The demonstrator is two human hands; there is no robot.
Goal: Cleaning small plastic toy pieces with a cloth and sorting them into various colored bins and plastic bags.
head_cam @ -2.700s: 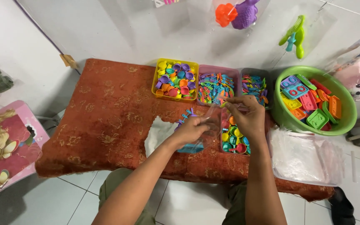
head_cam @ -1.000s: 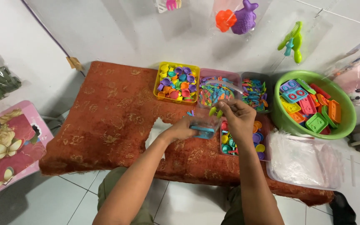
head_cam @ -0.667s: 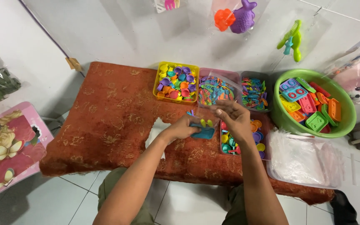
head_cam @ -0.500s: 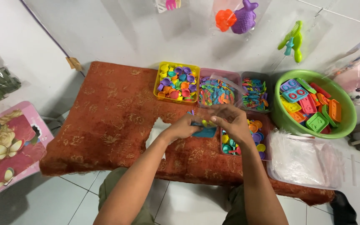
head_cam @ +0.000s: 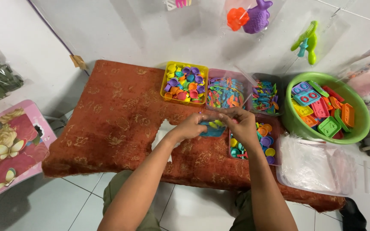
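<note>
Head view: my left hand (head_cam: 192,126) and right hand (head_cam: 240,124) pinch a clear bag (head_cam: 213,127) of small toy pieces above the worktop (head_cam: 116,115), fingers clenched on its mouth; sealing it seemingly needs a firm press.

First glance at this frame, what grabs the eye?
Both hands meet mid-table: the left hand and right hand pinch a clear bag with a teal piece and yellow-green bits inside. Behind them sit trays of bright small plastic parts, the yellow tray leftmost. At right, a green basin holds larger coloured toy pieces.
</note>
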